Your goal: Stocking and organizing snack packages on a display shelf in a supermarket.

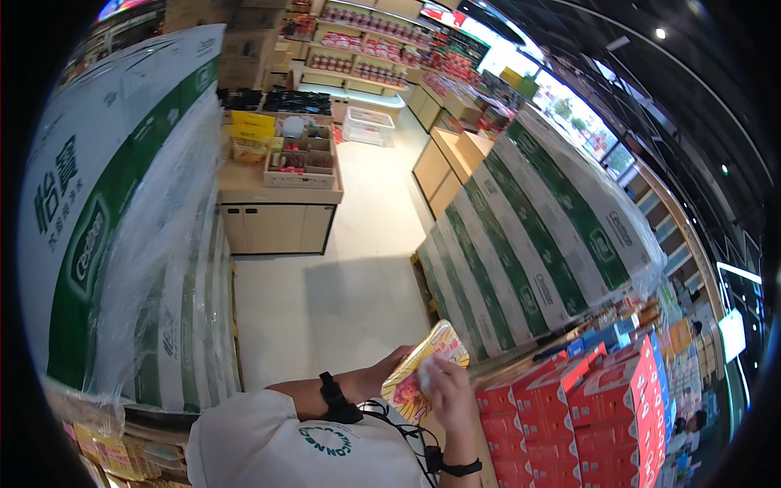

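My left hand (394, 359) is closed on the edge of a yellow, rounded-rectangular package (413, 389) with a red and pink picture, held tilted in front of my chest. Most of its fingers are hidden behind the package. Over the package's face, my right hand (449, 392) has its fingers bent and pressed against a small whitish, cloth-like wad (425, 374). The wad touches the printed face; blur hides its exact kind. Each wrist wears a black strap with a dark device.
Tall plastic-wrapped stacks of green and white cartons stand at left (154, 268) and right (529, 244). Red boxes (561, 415) are stacked close to my right arm. Ahead, a wooden counter (281, 195) carries a divided box (301, 167) and a yellow bag (252, 137). Pale floor tiles run between.
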